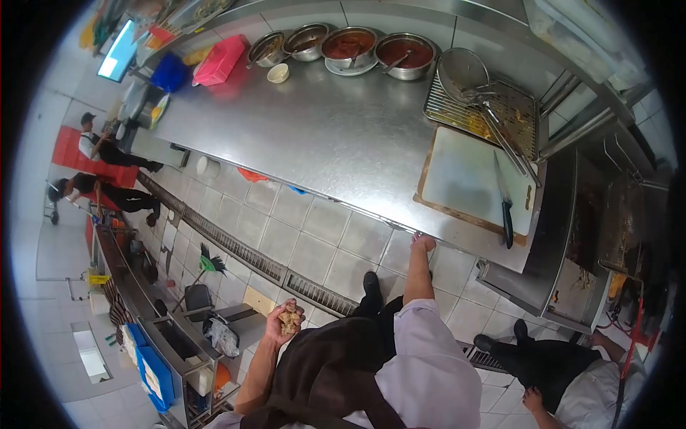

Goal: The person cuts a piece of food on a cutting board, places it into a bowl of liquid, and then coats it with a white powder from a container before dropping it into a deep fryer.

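My left hand [282, 323] is closed around a handful of lumpy, pale brown food pieces [290, 319], held in front of my dark apron [325, 361]. My right hand [423, 243] reaches forward to the front edge of the steel counter [300, 129], its fingers curled at that edge and partly hidden. Just beyond it lies a white cutting board [464, 175] on a brown-edged board. A knife [503, 193] with a black handle rests along the board's right side.
Several steel bowls of sauce [349, 46] line the counter's back, beside a pink container [220, 61]. A strainer [463, 75] lies on a wire rack [436, 100]. A co-worker [564, 379] is close on my right; two people [107, 189] are farther left. A drain grate [236, 247] crosses the floor.
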The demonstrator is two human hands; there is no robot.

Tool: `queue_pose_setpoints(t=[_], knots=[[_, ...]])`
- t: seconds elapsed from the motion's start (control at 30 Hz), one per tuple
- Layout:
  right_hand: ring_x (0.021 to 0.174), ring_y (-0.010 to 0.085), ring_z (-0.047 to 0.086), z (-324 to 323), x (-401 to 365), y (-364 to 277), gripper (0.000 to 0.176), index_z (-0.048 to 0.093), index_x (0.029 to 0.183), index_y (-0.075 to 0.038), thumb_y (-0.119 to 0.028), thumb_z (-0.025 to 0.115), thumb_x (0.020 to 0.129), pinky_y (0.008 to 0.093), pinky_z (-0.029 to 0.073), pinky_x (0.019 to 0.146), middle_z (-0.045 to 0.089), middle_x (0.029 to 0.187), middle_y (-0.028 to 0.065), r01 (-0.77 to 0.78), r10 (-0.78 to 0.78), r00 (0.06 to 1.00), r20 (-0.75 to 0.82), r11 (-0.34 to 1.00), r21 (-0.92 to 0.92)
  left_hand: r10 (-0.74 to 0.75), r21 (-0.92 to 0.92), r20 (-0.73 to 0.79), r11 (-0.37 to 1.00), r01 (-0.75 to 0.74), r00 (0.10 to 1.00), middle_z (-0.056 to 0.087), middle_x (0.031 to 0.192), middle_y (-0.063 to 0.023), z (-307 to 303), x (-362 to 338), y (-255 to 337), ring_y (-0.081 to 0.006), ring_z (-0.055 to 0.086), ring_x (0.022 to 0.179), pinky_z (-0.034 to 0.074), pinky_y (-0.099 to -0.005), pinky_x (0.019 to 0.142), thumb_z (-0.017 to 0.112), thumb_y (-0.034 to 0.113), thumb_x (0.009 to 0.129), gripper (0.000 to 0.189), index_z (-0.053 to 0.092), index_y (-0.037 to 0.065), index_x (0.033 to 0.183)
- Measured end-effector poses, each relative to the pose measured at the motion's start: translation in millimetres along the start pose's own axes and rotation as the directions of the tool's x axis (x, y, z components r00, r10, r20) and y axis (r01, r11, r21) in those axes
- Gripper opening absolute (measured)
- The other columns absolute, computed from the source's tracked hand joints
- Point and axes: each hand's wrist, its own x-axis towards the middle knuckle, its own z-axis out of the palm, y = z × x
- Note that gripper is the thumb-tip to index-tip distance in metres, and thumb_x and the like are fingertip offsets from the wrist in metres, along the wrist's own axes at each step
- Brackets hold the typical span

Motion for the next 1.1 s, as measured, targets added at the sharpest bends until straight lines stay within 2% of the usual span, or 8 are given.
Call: queue_pose_setpoints(t=[0.2,0.43,0.5,0.53,0.63,0.8,0.97,1.1], knots=[[0.059,0.0238,0.058,-5,39,-9,0.026,0.061,0.091,-0.01,-0.033,0.05,0.087,0.0337,0.044,0.049,0.064,0.078,0.0093,-0.01,0.013,0.969,0.245,1.0,-0.014,-0.028,0.0,0.019,1.0,0.028,0.999,0.054,0.088,-0.0086,-2,12,1,-0.0198,0.053,0.07,0.044,-0.0249,0.043,0.056,0.031,0.085,0.026,0.056,0.014,0.104],[0.065,0.0261,0.061,-7,19,-13,0.037,0.048,0.112,-0.006,-0.034,0.047,0.089,0.0363,0.048,0.05,0.062,0.101,0.015,0.208,-0.184,0.976,-0.121,0.949,0.237,-0.144,0.11,-0.046,0.983,0.148,0.989,0.055,0.088,-0.0073,-12,58,0,-0.0199,0.054,0.07,0.048,-0.0265,0.048,0.057,0.034,0.083,0.03,0.054,0.014,0.105],[0.066,0.0269,0.062,-6,40,-8,0.048,0.039,0.119,-0.002,-0.039,0.047,0.089,0.0342,0.048,0.044,0.058,0.109,0.0158,0.583,-0.566,0.812,-0.144,0.797,0.156,-0.179,0.143,-0.054,0.972,0.185,0.982,0.055,0.089,-0.0076,-6,87,-1,-0.0192,0.053,0.07,0.047,-0.026,0.049,0.056,0.033,0.084,0.029,0.054,0.014,0.107],[0.068,0.0262,0.064,-11,-14,-36,0.05,0.042,0.115,-0.003,-0.04,0.057,0.085,0.0324,0.049,0.04,0.06,0.103,0.0149,0.43,-0.426,0.9,-0.096,0.824,0.369,-0.203,0.175,-0.061,0.962,0.211,0.977,0.055,0.089,-0.0079,-2,100,-4,-0.0186,0.053,0.069,0.046,-0.0255,0.05,0.055,0.032,0.086,0.028,0.053,0.014,0.108],[0.09,0.0264,0.063,-21,9,-50,0.047,0.052,0.114,0.002,-0.016,0.072,0.075,0.0422,0.059,0.06,0.06,0.112,0.0126,0.388,-0.381,0.905,0.187,0.922,0.001,-0.248,0.193,0.048,0.953,0.234,0.968,0.054,0.088,-0.0066,14,132,-10,-0.017,0.052,0.068,0.044,-0.0245,0.048,0.054,0.033,0.086,0.027,0.053,0.014,0.106],[0.079,0.0256,0.066,-22,84,-51,0.037,0.058,0.105,0.0,-0.012,0.073,0.074,0.0385,0.056,0.045,0.064,0.102,0.0108,0.423,-0.46,0.882,0.103,0.869,0.258,-0.274,0.243,0.083,0.938,0.247,0.958,0.054,0.088,-0.0052,37,147,-27,-0.015,0.052,0.068,0.042,-0.0238,0.047,0.055,0.036,0.085,0.027,0.054,0.015,0.104],[0.041,0.0268,0.058,-60,1,-62,0.019,0.052,0.083,0.011,-0.007,0.059,0.081,0.037,0.051,0.033,0.061,0.064,0.0191,0.311,-0.307,0.95,0.05,0.936,-0.167,-0.3,0.242,0.109,0.933,0.268,0.948,0.054,0.089,-0.0056,38,145,-33,-0.0163,0.053,0.069,0.044,-0.0236,0.046,0.055,0.035,0.085,0.026,0.053,0.016,0.103],[0.04,0.0278,0.058,-120,-19,-51,0.021,0.05,0.073,0.015,-0.004,0.051,0.082,0.0356,0.051,0.032,0.058,0.059,0.0221,0.304,-0.307,0.951,0.023,0.923,-0.236,-0.307,0.236,0.074,0.93,0.282,0.949,0.055,0.088,-0.0049,34,145,-32,-0.0156,0.053,0.068,0.043,-0.0235,0.047,0.055,0.035,0.086,0.025,0.054,0.017,0.103]])
